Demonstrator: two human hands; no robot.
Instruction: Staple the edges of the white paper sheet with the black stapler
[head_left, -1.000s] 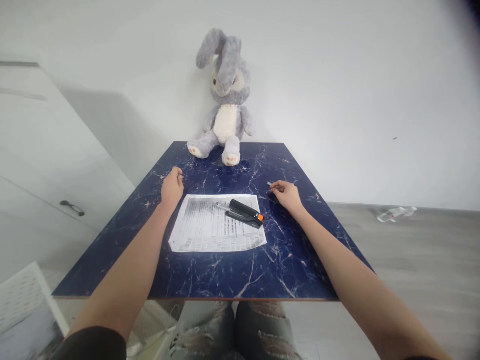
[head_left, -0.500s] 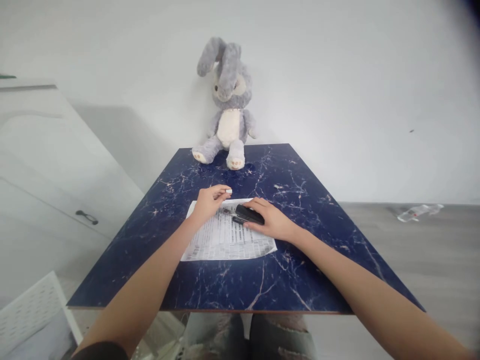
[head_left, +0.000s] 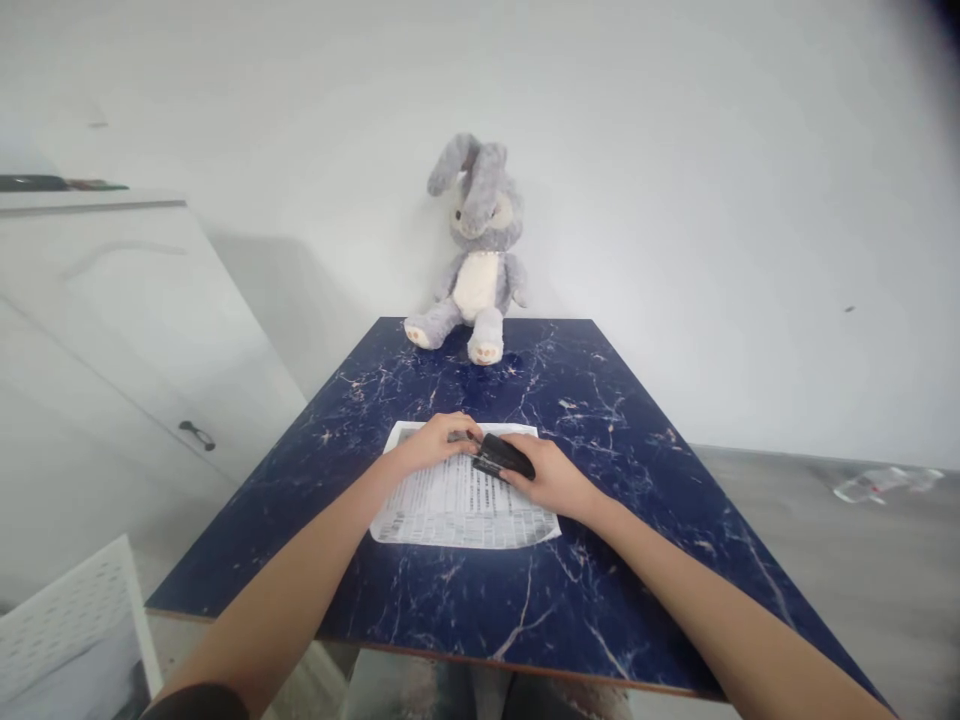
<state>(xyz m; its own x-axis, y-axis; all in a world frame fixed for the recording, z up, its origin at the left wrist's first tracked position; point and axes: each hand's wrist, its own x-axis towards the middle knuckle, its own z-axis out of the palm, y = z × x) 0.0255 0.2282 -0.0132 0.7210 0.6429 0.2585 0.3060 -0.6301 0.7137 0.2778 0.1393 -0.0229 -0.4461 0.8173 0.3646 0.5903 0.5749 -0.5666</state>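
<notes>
A black stapler (head_left: 506, 456) is tilted over a printed sheet of paper (head_left: 457, 527), its front end pointing left and its top seemingly raised from the lower part. My right hand (head_left: 556, 480) wraps around its rear end. At the front, the fingertips of my left hand (head_left: 441, 440) are pinched together against the stapler's metal part. Whatever small piece sits between those fingertips is hidden from view. The paper lies flat on the dark blue marbled table (head_left: 480, 610), partly beneath both hands.
A grey plush rabbit (head_left: 477, 285) sits at the table's far edge against the wall. On the left stand a white cabinet (head_left: 142, 350) and, lower down, a white basket (head_left: 135, 610). Clear plastic packaging (head_left: 870, 486) lies on the floor at right.
My left hand has moved from above the paper to the stapler's front; the small whitish piece in its fingertips no longer shows. The stapler has turned slightly, and the whole view has shifted.
</notes>
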